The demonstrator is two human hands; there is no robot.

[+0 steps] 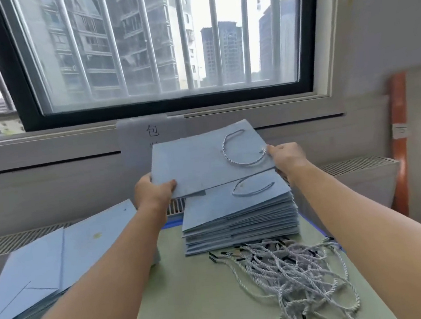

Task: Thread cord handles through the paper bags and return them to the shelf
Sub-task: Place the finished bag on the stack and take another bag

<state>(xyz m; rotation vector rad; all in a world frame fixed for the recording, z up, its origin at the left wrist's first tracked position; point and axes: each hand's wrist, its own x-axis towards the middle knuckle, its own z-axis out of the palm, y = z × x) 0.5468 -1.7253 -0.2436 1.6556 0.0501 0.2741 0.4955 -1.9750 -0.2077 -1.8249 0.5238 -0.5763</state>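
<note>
Holding one flat blue paper bag [204,160] in the air above the finished stack [240,218], near the far edge of the table [193,304]. Left hand [153,191] gripping the bag's near left corner, thumb on top and fingers curled under. Right hand [286,158] pinching the bag's right edge, just beside the knotted end of the cord handle [242,148]. Cord loop lying on the bag's upper face, both ends entering at the right edge; this bag judged threaded on the visible side, reverse side hidden.

Progress, judged from the layout:
- Done: a thick stack of flat bags toward the far right of the table, top bag showing a cord loop [252,188]. Lower bags assumed threaded, not confirmed.
- Current step: placing the held bag on that stack, or lifting it off; cannot tell which.
- Left: a second pile of bags [47,270] at the left edge of the table, no cord visible on its top sheets, so probably unthreaded.
- Left: a tangled heap of loose cords [293,270] at the near right of the table, touching the front of the finished stack.
- Not started: returning bags to a shelf; no shelf in view.

Overall estimate: roughly midway, with plenty of cords and bags remaining.
</note>
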